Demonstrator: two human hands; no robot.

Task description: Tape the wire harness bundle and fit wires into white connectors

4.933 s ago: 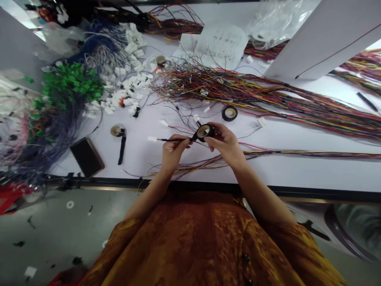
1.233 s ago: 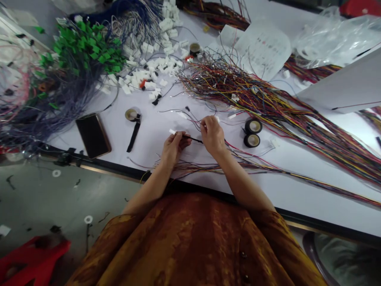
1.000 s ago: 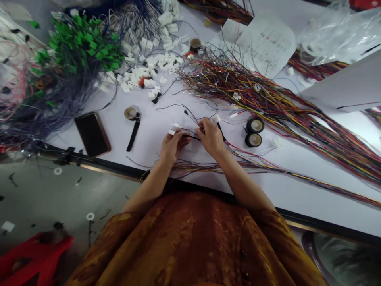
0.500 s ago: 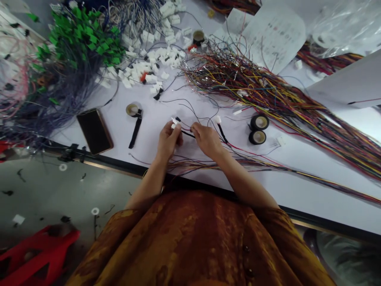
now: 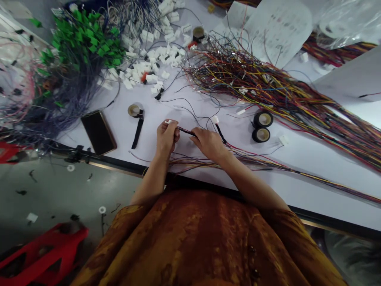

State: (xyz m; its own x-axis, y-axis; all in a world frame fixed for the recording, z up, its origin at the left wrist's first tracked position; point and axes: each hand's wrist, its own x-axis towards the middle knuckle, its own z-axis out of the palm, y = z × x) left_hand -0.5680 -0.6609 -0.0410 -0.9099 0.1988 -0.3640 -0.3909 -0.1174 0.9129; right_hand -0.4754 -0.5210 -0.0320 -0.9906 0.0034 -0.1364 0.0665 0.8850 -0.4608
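My left hand [image 5: 166, 137] is closed around a white plug connector [image 5: 169, 121], most of which its fingers hide. Dark wires [image 5: 185, 130] run from it across to my right hand [image 5: 208, 143], whose thumb and fingers pinch them. Between the two hands the wires are held in a short, straight stretch. Just right of my right hand lies another white connector [image 5: 214, 119] with a black-taped stem [image 5: 220, 132]. Loose thin wires [image 5: 193, 112] curl on the table beyond my hands.
Left are a phone [image 5: 99, 133] and a tape roll [image 5: 133, 110] with a pulled-out black strip [image 5: 137, 133]. Two black tape rolls [image 5: 261, 135] stand right. A large wire bundle [image 5: 268, 87] crosses the back right; white connectors [image 5: 166, 55] and green connectors [image 5: 86, 39] pile up behind.
My left hand has turned and closed further over the white connector, now mostly covered. The wires between my hands are pulled straighter. The view has shifted slightly.
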